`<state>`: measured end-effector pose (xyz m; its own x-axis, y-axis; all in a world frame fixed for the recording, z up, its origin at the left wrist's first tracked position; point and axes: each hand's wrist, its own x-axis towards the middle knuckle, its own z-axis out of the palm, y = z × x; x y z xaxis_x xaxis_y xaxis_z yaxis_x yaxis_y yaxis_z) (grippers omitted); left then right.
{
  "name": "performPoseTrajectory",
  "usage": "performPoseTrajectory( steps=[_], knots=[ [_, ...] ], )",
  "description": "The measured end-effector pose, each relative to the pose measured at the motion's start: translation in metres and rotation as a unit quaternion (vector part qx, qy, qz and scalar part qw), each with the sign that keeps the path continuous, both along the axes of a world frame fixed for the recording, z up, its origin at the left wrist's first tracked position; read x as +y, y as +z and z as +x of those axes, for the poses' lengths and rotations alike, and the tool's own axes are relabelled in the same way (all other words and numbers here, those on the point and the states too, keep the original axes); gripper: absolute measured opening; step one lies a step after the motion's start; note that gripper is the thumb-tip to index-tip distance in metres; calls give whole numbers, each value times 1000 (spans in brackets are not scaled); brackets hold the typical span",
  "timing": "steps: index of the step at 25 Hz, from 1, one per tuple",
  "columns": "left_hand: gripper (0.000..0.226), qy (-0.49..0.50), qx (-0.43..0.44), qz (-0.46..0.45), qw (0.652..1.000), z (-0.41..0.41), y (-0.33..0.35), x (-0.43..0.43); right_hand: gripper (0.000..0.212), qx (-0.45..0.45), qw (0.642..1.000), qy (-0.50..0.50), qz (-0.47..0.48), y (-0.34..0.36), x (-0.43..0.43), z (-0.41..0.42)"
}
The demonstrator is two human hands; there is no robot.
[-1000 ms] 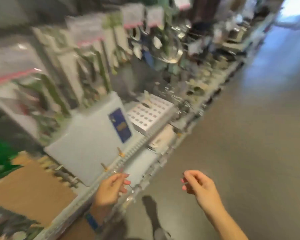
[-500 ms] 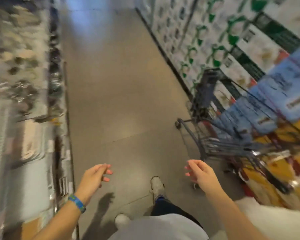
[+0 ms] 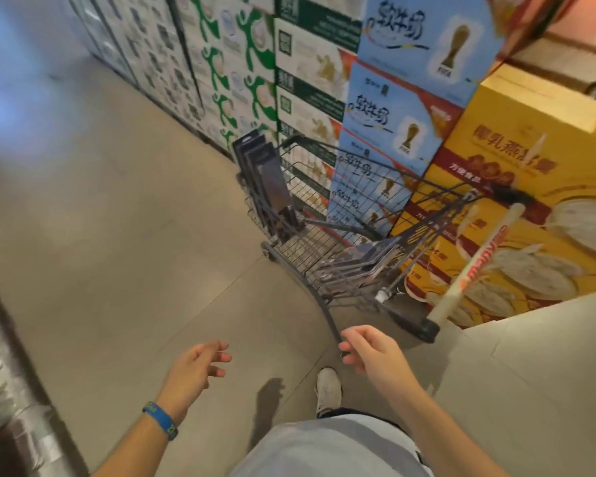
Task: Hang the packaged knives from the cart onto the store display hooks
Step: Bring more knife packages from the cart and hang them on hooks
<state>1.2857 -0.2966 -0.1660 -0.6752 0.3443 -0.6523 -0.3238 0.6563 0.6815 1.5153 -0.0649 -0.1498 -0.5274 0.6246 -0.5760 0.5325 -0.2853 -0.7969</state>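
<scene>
A dark wire shopping cart (image 3: pixel 355 187) stands ahead to the right, against stacked cartons. Several dark packaged knives (image 3: pixel 269 180) lean upright at its far left end, and more packaged knives (image 3: pixel 369 258) lie flat at its near end. My left hand (image 3: pixel 195 370) hovers low in front of me, fingers loosely curled, holding nothing. My right hand (image 3: pixel 370 349) is just short of the cart's near corner, fingers relaxed and empty. The display hooks are out of view.
Stacked drink cartons (image 3: pixel 393 108) and a yellow box (image 3: pixel 516 187) wall the aisle's right side behind the cart. The cart's pale handle bar (image 3: pixel 475 259) juts toward me. A shelf edge (image 3: pixel 11 356) runs along the left. Grey tiled floor (image 3: pixel 117 235) lies between them.
My view has swung from the hook display across the aisle to the cart, which now stands closer. Both hands stay empty and have come nearer the cart.
</scene>
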Motion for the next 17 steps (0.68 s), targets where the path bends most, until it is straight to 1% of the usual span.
performPoseTrajectory(
  steps=[4,8,11,14,15,17],
  knots=[
    [27,-68,17,-9,998,-11,6,89,18,46,998,31,-11,9,55,-28],
    [28,-126,36,-6,991,-23,11,144,17,49,998,-18,-25,11,102,-46],
    [27,-170,44,-1,984,-37,10,185,16,9,998,-67,-20,4,131,-54],
    [26,-208,48,29,977,-56,9,244,17,-46,995,-91,-17,-3,147,-61],
    [26,-235,45,41,970,-65,8,269,23,-69,993,-94,-12,-5,152,-67],
    [27,-307,38,60,949,-81,6,315,41,-112,990,-85,1,-10,164,-90]
  ],
)
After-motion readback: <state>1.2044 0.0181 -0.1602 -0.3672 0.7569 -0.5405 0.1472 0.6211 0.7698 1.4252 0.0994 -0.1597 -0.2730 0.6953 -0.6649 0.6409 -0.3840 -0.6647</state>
